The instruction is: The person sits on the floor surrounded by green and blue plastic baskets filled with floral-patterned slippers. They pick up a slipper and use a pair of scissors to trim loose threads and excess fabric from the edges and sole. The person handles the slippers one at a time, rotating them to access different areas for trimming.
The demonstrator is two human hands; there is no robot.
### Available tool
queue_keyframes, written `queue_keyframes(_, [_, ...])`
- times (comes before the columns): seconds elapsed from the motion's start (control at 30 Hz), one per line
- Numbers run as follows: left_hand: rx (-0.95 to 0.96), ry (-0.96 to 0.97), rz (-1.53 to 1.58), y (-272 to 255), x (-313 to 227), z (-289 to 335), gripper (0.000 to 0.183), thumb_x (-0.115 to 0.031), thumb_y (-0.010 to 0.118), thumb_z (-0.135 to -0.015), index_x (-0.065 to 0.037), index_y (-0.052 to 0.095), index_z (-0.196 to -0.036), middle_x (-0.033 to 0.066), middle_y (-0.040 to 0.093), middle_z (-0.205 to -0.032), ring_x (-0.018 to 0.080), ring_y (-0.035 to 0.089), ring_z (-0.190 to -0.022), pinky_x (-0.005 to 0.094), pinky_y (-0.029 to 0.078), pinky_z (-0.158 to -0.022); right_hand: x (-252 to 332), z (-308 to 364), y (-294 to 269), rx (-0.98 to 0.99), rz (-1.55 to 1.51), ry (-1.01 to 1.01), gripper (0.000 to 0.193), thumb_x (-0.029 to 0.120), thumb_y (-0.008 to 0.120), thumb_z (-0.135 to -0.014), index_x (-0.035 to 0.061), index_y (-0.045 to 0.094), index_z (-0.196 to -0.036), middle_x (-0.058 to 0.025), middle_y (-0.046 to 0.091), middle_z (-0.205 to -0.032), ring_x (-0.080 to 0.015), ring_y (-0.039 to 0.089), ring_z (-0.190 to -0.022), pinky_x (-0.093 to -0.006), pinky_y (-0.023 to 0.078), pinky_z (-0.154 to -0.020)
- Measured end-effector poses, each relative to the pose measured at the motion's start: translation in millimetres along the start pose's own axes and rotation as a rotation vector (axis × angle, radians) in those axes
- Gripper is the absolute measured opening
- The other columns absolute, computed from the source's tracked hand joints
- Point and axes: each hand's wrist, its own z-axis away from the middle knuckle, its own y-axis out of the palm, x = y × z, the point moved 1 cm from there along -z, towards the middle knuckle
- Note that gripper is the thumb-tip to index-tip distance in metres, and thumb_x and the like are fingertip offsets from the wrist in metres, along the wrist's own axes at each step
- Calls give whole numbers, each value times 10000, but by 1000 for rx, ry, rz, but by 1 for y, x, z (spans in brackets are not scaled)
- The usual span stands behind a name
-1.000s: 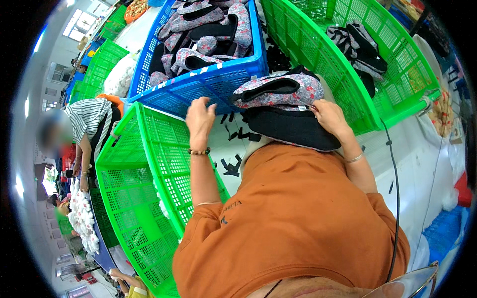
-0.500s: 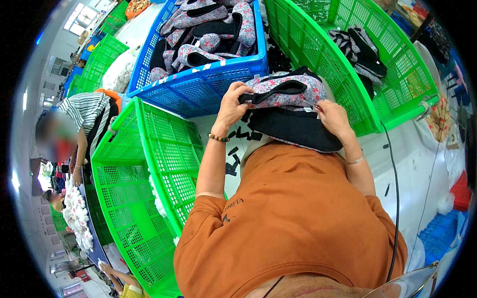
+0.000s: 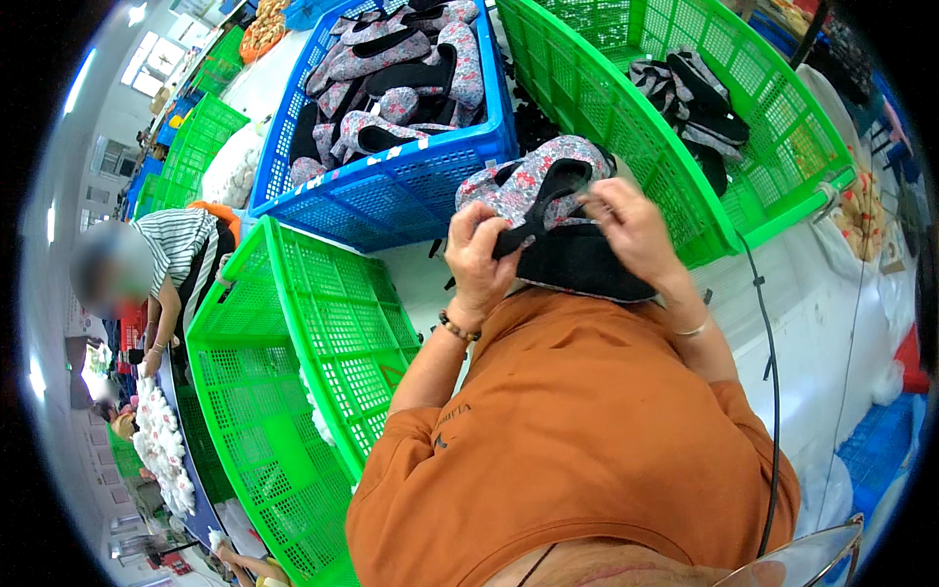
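Note:
My left hand (image 3: 477, 256) is closed on the black edge of a floral slipper (image 3: 507, 201), grey with pink and red flowers and a black lining. The slipper is held up in front of my body, its opening toward the right. My right hand (image 3: 631, 230) hovers at that opening with fingers pinched and slightly blurred; what lies between the fingertips is too small to tell. Below the held slipper, a second slipper with a black sole (image 3: 577, 262) lies against my orange shirt, partly covered.
A blue crate (image 3: 391, 186) heaped with similar slippers stands ahead. To the right is a green crate (image 3: 606, 117) with a few slippers; another green crate (image 3: 333, 323) stands at the left. A black cable (image 3: 768, 333) hangs at right. A person in stripes (image 3: 181, 245) works far left.
The floral slipper has turned and tilted, its opening now facing more to the right. My right hand has moved up and left to the opening; my left hand has come lower and to the right.

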Motion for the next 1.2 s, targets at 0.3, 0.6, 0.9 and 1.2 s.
queue_keyframes(0.3, [308,-305,302,4,-15,9,303,-49,697,-707,-26,537,-964,102,516,-1054,234,514,-1003,322,409,-895,-15,11,34,-46,-349,-25,204,114,628,-889,-15,564,-1034,-82,536,-1013,-156,574,-893,-261,473,-744])
queue_keyframes(0.6, [297,-388,379,17,-15,9,294,-53,676,-715,-7,534,-968,122,497,-1058,252,513,-973,321,431,-845,-5,17,20,4,-351,-14,261,149,753,-772,19,564,-898,-71,541,-849,-168,531,-727,-257,444,-649])
queue_keyframes(0.9, [470,-226,409,4,-13,-31,300,-238,519,-899,-38,610,-1104,153,598,-1106,297,555,-1032,365,433,-900,11,23,-6,146,-861,317,185,57,628,-866,-23,573,-1023,57,467,-827,-30,429,-771,-184,384,-676])
queue_keyframes(1.2, [796,71,521,2,-25,-56,275,-274,644,-850,-5,595,-811,117,585,-736,268,568,-683,342,427,-616,20,22,-23,222,-668,47,133,79,650,-813,-6,607,-906,8,496,-719,-74,410,-619,-226,350,-553])
